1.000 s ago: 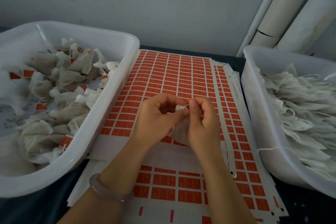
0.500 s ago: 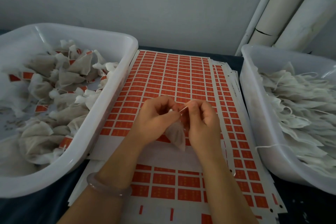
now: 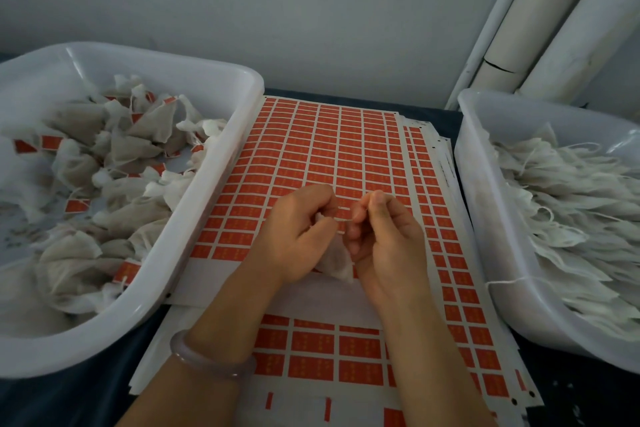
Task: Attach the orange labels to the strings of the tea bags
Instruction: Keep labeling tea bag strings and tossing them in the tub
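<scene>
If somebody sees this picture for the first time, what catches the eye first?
The big sheet of orange labels in the middle strikes first. Above it, the left hand holds a tea bag and the right hand pinches its string. The left tub and the right tub hold heaps of bags.

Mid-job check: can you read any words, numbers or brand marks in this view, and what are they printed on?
None legible.
Orange rectangular labels on the white backing sheets: faint pale marks, too small to read.
Thin dark print along the sheets' right margin: too blurred to read.
Orange tags in the left white plastic tub: no readable text.
</scene>
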